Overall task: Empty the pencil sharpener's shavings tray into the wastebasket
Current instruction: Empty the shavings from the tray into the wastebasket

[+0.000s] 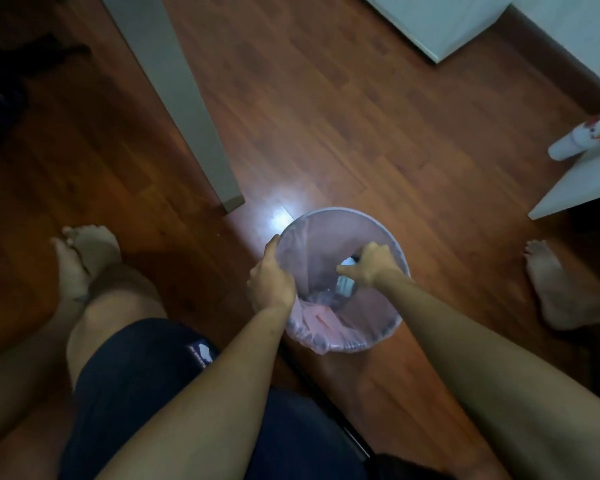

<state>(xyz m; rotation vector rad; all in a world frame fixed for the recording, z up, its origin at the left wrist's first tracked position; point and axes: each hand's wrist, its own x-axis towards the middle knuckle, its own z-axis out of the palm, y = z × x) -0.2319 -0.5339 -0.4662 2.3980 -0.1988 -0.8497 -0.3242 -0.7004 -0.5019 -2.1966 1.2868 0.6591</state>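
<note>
A round wastebasket (329, 216) lined with a pink plastic bag stands on the wooden floor in front of me. My left hand (271, 275) grips its left rim. My right hand (369, 266) is over the basket's mouth, closed on a small dark shavings tray (355, 259) that is mostly hidden under my fingers. White scraps (344, 282) lie at the bottom of the basket. The pencil sharpener's body is out of view.
A grey table leg (201, 133) stands just left of the basket. A white shelf (575, 181) with a rolled paper (586, 133) is at the right, and a white cabinet (440, 22) sits at the far top. My bare feet (80, 258) rest on the floor.
</note>
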